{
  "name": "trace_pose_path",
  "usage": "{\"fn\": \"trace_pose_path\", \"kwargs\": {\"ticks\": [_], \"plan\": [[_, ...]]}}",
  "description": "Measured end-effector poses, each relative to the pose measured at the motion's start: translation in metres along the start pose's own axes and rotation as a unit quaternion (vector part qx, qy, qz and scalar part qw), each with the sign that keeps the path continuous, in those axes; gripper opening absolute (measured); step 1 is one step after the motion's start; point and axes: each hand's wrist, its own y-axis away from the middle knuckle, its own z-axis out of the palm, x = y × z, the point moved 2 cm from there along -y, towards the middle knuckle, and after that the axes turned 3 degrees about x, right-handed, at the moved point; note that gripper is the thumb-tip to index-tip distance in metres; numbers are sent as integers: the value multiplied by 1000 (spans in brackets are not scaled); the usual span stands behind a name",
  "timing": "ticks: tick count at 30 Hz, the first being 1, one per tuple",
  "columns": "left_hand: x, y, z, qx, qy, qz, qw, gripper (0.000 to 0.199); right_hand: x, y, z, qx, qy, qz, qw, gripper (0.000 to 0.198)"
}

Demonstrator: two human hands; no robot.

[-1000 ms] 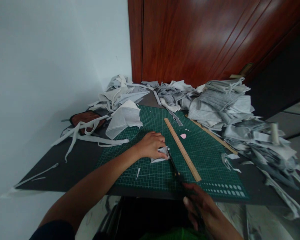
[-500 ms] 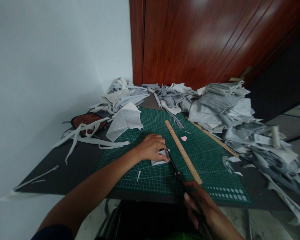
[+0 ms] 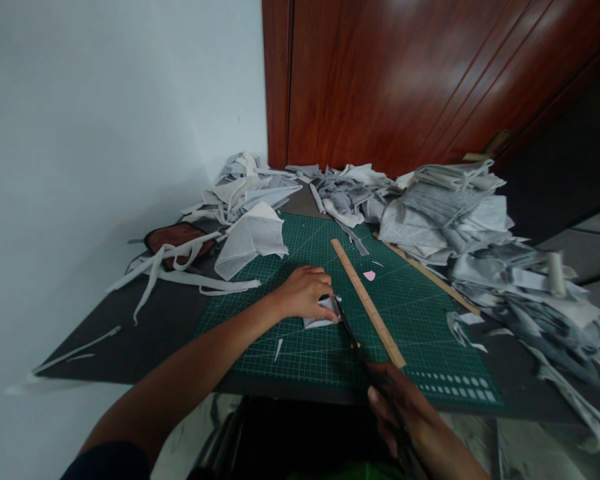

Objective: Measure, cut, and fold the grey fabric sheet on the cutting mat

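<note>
A small folded piece of grey-white fabric (image 3: pixel 321 321) lies on the green cutting mat (image 3: pixel 290 360). My left hand (image 3: pixel 307 293) grips it from the left, thumb on the near side and fingers curled over the far side. In my right hand (image 3: pixel 397 403), at the mat's near edge, are long black scissors (image 3: pixel 350 333). Their blades reach up along the right edge of the fabric, close to my left fingertips. To the right of the blades a wooden ruler (image 3: pixel 367 300) lies slantwise on the mat.
Grey and white fabric heaps stand at the back left (image 3: pixel 250 187) and along the right (image 3: pixel 445 213). A brown pouch (image 3: pixel 177 237) with white strips sits at left. A second wooden ruler (image 3: pixel 430 277), a pink scrap (image 3: pixel 369 275) and small offcuts lie on the mat.
The scissor blades have come closer together along the fabric's right edge. My left hand stays in place on the fabric; the whole view has shifted very slightly.
</note>
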Motion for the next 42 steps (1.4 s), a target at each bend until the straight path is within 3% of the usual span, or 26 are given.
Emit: {"fn": "trace_pose_path", "kwargs": {"ticks": [11, 26, 31, 42], "plan": [[1, 0, -1, -4, -11, 13, 1000, 50, 12, -3, -1, -26, 8, -24, 999, 69], [-1, 1, 2, 15, -30, 45, 998, 49, 1, -11, 0, 3, -35, -16, 999, 66], [-1, 1, 3, 12, -32, 47, 998, 48, 3, -15, -2, -31, -9, -28, 999, 67], [-1, 1, 2, 11, -22, 39, 999, 51, -4, -11, 4, -27, 34, -22, 999, 79]]}}
